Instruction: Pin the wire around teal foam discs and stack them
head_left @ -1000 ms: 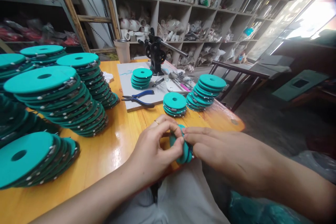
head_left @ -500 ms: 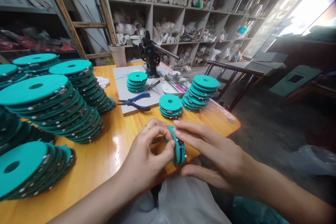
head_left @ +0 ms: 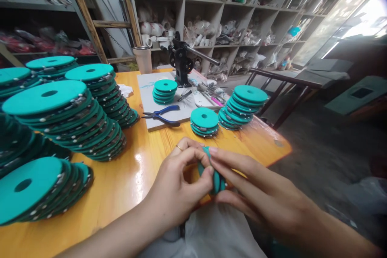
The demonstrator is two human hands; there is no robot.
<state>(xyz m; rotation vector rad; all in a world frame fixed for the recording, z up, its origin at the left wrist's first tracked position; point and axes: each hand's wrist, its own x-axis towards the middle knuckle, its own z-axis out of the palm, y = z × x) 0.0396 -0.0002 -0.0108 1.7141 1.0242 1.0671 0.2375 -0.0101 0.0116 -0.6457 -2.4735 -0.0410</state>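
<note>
My left hand pinches a small teal foam spool by its face, with thumb and forefinger bent together. The spool stands on edge over the table's front edge, and dark wound line with white beads shows in its groove. My right hand wraps the spool from the other side, fingers along its upper rim and thumb at the lower rim. Just beyond the hands sits a short stack of teal spools, with a taller stack to its right. Blue-handled pliers lie to the left of these.
Large stacks of teal spools fill the left of the wooden table. A grey board carries a small spool stack, a black hand-lever device and a tray of tools. A plastic cup and shelves stand behind.
My right thumb has closed in from below, so that hand now grips the spool's rim. The spool has turned a little. The whole view has shifted, with things appearing slightly farther right.
</note>
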